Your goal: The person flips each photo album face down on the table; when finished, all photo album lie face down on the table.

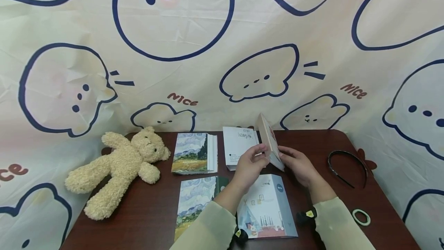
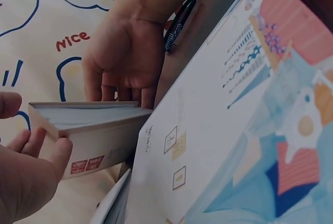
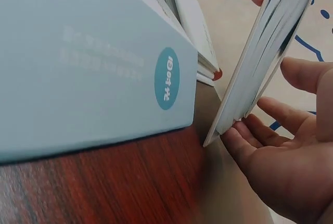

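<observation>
A thin hardcover book [image 1: 271,142] is held upright above the table, its pages [image 3: 265,52] slightly fanned between pale covers. My left hand [image 1: 251,165] grips its left side, with the thumb on the spine in the left wrist view. On the other side, my right hand [image 1: 300,165] holds the lower edge, thumb on the cover and fingers under the pages in the right wrist view. Just behind my left hand lies a white book [image 1: 239,146] with dark lettering. Below both hands is a thick illustrated book [image 1: 261,207] with a blue-grey spine [image 3: 104,78].
Two landscape-painting books [image 1: 190,153] lie left of centre, one partly under my left sleeve. A cream plush bear [image 1: 125,169] lies at the table's left edge. A black headband [image 1: 331,167] and a pale green ring [image 1: 353,215] lie on the right of the brown table [image 1: 145,219].
</observation>
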A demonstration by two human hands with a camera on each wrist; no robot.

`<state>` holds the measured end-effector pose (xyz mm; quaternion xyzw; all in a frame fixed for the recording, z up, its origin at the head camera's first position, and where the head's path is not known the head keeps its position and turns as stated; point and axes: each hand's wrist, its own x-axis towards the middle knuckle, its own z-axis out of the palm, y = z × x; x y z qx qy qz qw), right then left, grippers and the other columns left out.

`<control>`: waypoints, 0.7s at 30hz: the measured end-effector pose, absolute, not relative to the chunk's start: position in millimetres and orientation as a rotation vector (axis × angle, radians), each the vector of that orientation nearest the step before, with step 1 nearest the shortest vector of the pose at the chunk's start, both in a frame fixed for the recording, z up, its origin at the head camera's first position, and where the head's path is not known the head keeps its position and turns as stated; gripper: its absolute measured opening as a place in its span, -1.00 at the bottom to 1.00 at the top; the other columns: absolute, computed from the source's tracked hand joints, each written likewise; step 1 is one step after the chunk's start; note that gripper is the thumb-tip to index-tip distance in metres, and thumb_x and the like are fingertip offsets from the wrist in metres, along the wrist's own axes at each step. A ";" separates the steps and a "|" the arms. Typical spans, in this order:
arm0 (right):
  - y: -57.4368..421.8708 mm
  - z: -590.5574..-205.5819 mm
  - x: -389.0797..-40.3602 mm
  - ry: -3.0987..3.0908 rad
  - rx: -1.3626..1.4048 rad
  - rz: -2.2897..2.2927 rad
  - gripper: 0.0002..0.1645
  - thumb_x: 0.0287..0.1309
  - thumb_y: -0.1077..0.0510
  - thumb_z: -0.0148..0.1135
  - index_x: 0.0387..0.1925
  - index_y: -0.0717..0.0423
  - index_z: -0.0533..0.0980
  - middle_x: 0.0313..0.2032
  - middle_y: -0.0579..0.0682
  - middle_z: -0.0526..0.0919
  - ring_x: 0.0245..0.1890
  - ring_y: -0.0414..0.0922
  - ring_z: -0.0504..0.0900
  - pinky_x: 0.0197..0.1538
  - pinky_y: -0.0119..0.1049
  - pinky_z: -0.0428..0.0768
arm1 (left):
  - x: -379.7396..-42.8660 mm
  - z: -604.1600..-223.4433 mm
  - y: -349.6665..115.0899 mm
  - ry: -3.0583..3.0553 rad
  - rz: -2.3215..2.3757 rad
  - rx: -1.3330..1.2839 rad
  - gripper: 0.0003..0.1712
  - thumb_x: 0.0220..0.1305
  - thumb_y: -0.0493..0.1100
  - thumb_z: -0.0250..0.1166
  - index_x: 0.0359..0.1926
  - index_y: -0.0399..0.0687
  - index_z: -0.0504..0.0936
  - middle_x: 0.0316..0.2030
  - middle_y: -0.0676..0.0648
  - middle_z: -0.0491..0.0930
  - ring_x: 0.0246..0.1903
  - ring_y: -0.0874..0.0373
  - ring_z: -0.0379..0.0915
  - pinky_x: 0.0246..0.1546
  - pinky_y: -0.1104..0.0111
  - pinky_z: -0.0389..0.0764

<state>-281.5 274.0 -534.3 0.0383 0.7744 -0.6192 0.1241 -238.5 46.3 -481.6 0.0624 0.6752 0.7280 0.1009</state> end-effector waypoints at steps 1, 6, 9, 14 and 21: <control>273.3 -534.7 -282.2 2.234 0.105 -1.830 -0.26 0.45 -0.13 0.26 0.51 0.02 0.33 0.43 0.17 0.38 0.35 0.14 0.40 0.45 0.13 0.31 | -238.6 -481.2 46.1 1.994 2.151 0.187 -0.47 0.40 -0.15 0.33 0.36 0.21 0.56 0.23 0.18 0.58 0.27 0.12 0.50 0.16 0.26 0.62; 268.8 -534.4 -284.0 2.111 0.073 -1.942 -0.29 0.51 0.02 0.18 0.58 -0.02 0.25 0.51 0.11 0.27 0.47 0.10 0.31 0.51 0.08 0.23 | -238.3 -479.0 45.6 2.000 2.147 0.199 -0.48 0.41 -0.15 0.33 0.35 0.25 0.55 0.23 0.21 0.58 0.27 0.14 0.49 0.16 0.25 0.62; 264.8 -532.2 -282.6 2.058 0.046 -1.989 -0.33 0.55 0.07 0.10 0.59 -0.01 0.23 0.54 0.10 0.23 0.50 0.10 0.26 0.53 0.11 0.18 | -238.5 -478.2 45.4 2.013 2.146 0.208 -0.48 0.41 -0.14 0.33 0.35 0.28 0.55 0.23 0.23 0.58 0.26 0.14 0.48 0.15 0.24 0.63; 258.1 -530.1 -280.7 1.996 0.016 -2.042 -0.36 0.58 0.11 0.02 0.58 0.08 0.22 0.53 0.12 0.25 0.48 0.08 0.28 0.52 0.10 0.19 | -239.5 -476.8 45.0 2.031 2.149 0.214 -0.47 0.42 -0.17 0.32 0.35 0.29 0.55 0.21 0.25 0.59 0.25 0.13 0.47 0.12 0.25 0.64; 252.6 -533.3 -279.1 1.964 0.019 -2.072 -0.35 0.58 0.07 0.02 0.58 0.06 0.22 0.50 0.12 0.28 0.39 0.04 0.37 0.46 -0.01 0.32 | -240.2 -476.7 44.5 2.053 2.140 0.261 -0.45 0.42 -0.15 0.33 0.38 0.32 0.53 0.22 0.31 0.58 0.27 0.14 0.43 0.14 0.24 0.63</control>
